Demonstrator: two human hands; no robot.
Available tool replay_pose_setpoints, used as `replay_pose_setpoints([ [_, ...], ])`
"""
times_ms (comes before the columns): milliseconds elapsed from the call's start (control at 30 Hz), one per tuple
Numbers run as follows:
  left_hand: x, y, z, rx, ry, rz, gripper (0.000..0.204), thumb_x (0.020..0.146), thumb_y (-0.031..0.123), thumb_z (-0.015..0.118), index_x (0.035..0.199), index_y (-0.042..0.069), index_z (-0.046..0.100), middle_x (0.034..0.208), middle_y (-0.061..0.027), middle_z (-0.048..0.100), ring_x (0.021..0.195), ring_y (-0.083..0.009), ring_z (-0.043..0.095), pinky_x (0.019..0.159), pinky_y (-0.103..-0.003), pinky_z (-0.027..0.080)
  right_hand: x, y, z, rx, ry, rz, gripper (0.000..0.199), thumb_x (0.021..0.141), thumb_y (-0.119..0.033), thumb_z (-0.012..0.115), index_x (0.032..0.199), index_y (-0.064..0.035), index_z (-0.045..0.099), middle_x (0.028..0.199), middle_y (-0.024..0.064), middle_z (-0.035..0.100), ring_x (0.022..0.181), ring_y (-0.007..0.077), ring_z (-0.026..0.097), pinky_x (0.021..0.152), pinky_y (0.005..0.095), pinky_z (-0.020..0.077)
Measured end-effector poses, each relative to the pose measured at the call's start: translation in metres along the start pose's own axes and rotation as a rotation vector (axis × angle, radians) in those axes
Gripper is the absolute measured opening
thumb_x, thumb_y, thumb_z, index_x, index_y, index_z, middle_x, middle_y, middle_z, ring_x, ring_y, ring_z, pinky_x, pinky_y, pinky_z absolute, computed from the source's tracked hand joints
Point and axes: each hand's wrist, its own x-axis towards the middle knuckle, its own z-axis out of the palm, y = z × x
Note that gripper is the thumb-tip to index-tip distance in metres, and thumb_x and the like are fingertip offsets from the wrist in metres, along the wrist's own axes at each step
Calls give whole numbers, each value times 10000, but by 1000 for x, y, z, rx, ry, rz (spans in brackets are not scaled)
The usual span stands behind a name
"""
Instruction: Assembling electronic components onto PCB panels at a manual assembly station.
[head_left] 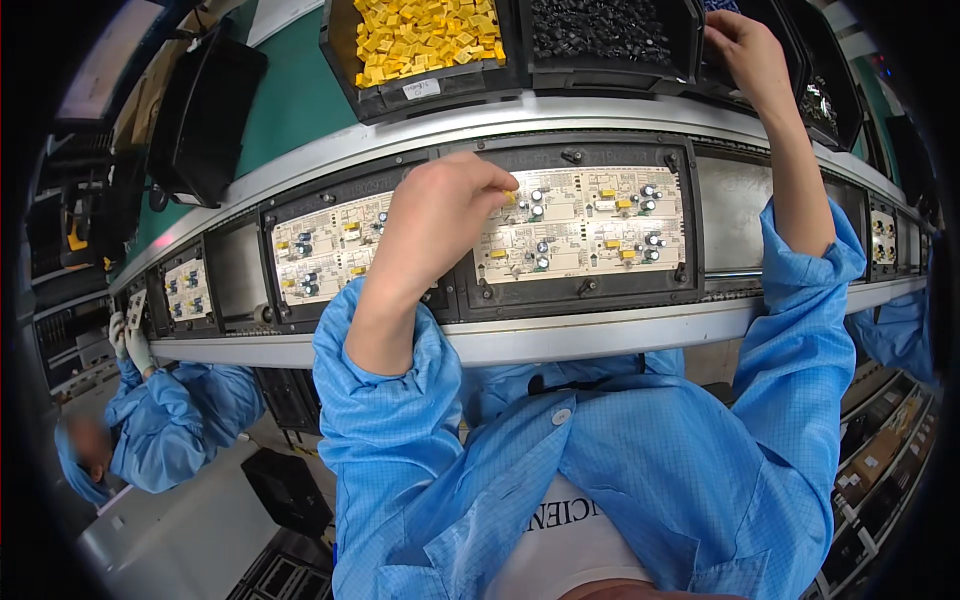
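Note:
My left hand (pixel 432 222) is closed in a pinch on a small yellow box-shaped capacitor (pixel 511 197). It holds the part at the upper left of a pale circuit board panel (pixel 568 262), set in a black frame. Blue-topped cylindrical capacitors, yellow blocks and other small parts stand on this panel. A second populated panel (pixel 318 285) lies to the left, partly covered by my left hand and forearm. At the upper right, my right hand (pixel 748 58) reaches to a black bin with blue parts (pixel 722 5). Its fingers are curled together at the bin; what they hold, if anything, is hidden.
Beyond the metal rail stand a bin of yellow capacitors (pixel 430 40) and a bin of small black parts (pixel 600 35). More framed boards (pixel 187 288) sit along the line. A gloved co-worker (pixel 185 410) in blue handles a board at the far left.

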Motion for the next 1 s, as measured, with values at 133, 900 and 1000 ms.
replay_pose_setpoints([
  [133,-8,5,2,201,8,62,108,771,79,710,874,48,718,843,-110,660,773,-282,647,682,-358,508,-7,-2,4,176,26,98,96,823,-51,678,855,38,690,638,116,640,570,145,598,539,302,462],
  [900,-11,15,12,496,88,255,28,717,51,662,703,75,659,719,-75,578,698,-274,617,565,-385,492,-93,-68,-19,1227,-618,285,145,910,-42,621,1029,21,677,842,68,682,706,71,635,635,191,523],
  [1000,-10,14,11,483,88,263,13,729,53,667,726,65,671,730,-77,590,694,-278,616,570,-381,496,-97,-80,-12,1193,-719,223,159,900,-2,614,1045,31,671,842,68,683,725,77,646,662,195,539],
])
